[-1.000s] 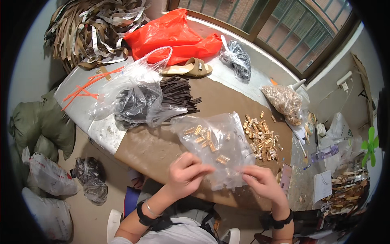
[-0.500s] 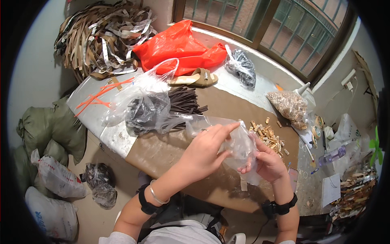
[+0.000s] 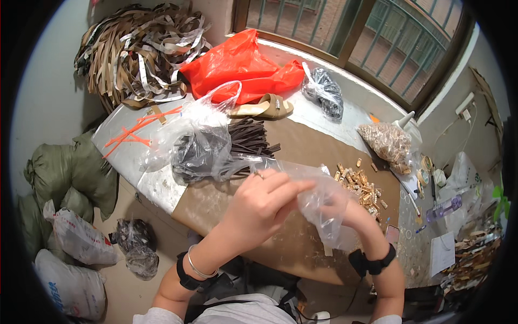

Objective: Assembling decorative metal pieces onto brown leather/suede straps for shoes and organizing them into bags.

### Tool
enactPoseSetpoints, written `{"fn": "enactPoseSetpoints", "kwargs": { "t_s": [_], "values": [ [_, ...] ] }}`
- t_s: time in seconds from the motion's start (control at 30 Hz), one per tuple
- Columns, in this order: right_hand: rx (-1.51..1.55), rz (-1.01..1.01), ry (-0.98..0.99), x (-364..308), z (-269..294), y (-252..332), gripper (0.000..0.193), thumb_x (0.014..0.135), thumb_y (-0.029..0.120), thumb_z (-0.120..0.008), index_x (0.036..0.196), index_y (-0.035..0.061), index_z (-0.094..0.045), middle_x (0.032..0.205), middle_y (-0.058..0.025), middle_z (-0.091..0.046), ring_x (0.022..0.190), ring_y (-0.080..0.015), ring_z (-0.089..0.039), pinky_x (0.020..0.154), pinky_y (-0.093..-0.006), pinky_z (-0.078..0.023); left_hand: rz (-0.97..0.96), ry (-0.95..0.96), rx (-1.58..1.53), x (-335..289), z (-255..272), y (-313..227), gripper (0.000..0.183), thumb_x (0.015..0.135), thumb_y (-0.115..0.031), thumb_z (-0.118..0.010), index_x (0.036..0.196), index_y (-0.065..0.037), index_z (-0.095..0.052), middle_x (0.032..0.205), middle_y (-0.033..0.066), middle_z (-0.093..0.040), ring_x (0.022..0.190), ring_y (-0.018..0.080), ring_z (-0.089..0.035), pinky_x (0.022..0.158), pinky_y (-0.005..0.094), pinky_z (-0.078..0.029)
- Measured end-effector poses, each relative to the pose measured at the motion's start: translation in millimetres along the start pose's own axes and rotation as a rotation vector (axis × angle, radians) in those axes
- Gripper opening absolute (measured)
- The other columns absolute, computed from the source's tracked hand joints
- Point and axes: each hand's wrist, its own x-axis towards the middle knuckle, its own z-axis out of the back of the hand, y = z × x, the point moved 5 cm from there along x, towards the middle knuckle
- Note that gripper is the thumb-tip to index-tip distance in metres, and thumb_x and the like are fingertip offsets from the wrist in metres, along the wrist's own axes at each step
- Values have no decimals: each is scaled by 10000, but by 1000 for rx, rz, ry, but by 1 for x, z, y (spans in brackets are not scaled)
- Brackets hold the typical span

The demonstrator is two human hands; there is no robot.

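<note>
A clear plastic bag (image 3: pixel 328 222) hangs crumpled over the brown table covering. My left hand (image 3: pixel 265 201), wearing a metal bangle at the wrist, pinches the bag's upper left side between closed fingers. My right hand (image 3: pixel 350 214) reaches in from the right; its fingers show only hazily through the plastic, and I cannot tell whether they are inside the bag or behind it. Just beyond that hand lies a pile of small gold-coloured metal pieces (image 3: pixel 362 186). Dark brown strips (image 3: pixel 251 137) lie to the far left of the hands, partly in another clear bag (image 3: pixel 202 146).
Behind the strips are a strappy sandal (image 3: pixel 270 108) and a red plastic bag (image 3: pixel 237 70). Toward the right stand a bag of small pieces (image 3: pixel 386 143), a phone (image 3: pixel 392 233) and a purple tool (image 3: pixel 443 208). Filled sacks (image 3: pixel 81 173) sit on the floor at left.
My right hand has moved leftward and behind or into the plastic, so its fingers are now veiled. The left hand has shifted slightly left and keeps its hold on the bag.
</note>
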Motion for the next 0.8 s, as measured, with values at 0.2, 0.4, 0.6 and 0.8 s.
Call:
{"fn": "enactPoseSetpoints", "kwargs": {
  "t_s": [0.2, 0.4, 0.6, 0.8],
  "values": [
    [-503, 23, -175, 35, -69, -9, 718, 856, 310, -672, 1487, 117, -390, 1364, -285, -459, 1262, -472, -437, 1029, -519, -425, -7, 258, -157, -34, -14, 7, 626, 666, 86, -646, 1216, -208, -696, 1198, 98, -585, 1198, 322, -520, 1012, 456, -422],
    [-197, -75, -160, 17, -79, 7, 359, 882, 137, -576, 1213, 14, -512, 1232, -263, -500, 1098, -442, -539, 920, -505, -458, 144, 589, -73, -74, -63, 36, 381, 784, 82, -582, 1088, -132, -664, 1491, 69, -456, 1443, 377, -327, 1102, 718, -257],
    [-273, -65, -244, -31, -45, 57, 209, 804, -29, -591, 1003, 18, -635, 895, -150, -665, 828, -389, -652, 722, -436, -535, 391, 397, -120, -85, -79, 63, 253, 875, 53, -525, 1062, -80, -632, 1425, 109, -533, 1364, 387, -442, 1073, 675, -331],
    [555, -344, -247, -70, -13, 65, 194, 882, -11, -641, 1060, 1, -718, 1082, -163, -715, 898, -262, -715, 791, -329, -578, 502, 154, -166, -87, -82, 78, 259, 886, 61, -510, 1097, -28, -630, 1248, 153, -649, 1231, 363, -574, 1027, 468, -463]
  ]
}}
